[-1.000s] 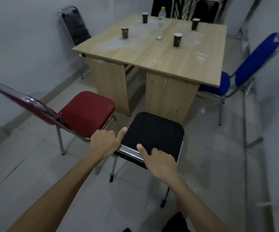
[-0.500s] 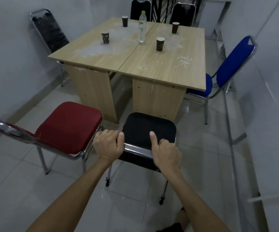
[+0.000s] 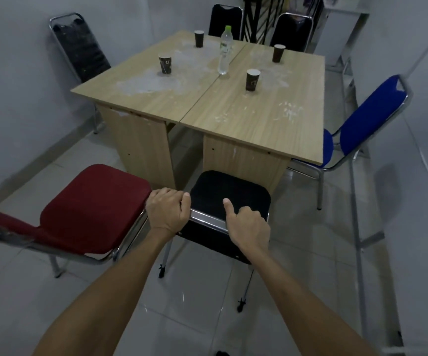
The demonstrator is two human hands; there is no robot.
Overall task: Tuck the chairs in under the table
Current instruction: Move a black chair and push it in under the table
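Note:
A black chair (image 3: 229,191) stands right in front of me, its seat front close to the wooden table's (image 3: 236,116) near panel leg. My left hand (image 3: 168,210) and my right hand (image 3: 249,224) both grip the chrome top rail of its backrest, thumbs pointing forward. A red chair (image 3: 92,209) stands to the left, turned sideways and away from the table. On the right, a blue chair (image 3: 356,124) has its seat partly under the table edge.
Several paper cups (image 3: 252,79) and a plastic bottle (image 3: 225,53) stand on the table. Two black chairs (image 3: 224,20) sit at the far side, and another black chair (image 3: 79,47) leans by the left wall. The right wall is close.
The black chair has slid forward toward the table with both hands on its backrest. The view has moved closer to the table.

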